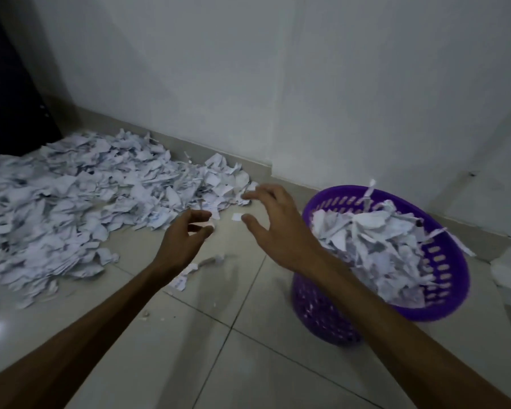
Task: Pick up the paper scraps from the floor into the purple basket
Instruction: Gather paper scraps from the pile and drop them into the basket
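Both hands, left [183, 236] and right [273, 222], reach empty and open toward the paper pile [80, 202] on the floor [219, 335]; next, scoop a handful into the basket [455, 278].

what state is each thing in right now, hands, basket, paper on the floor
left hand: fingers curled, nothing clearly held, above the floor
right hand: fingers spread, empty, reaching toward the pile
purple basket: upright on the floor, heaped with scraps above the rim
paper scrap pile: large, spread on the floor along the wall
loose scraps: a few lying apart on the tiles below the left hand
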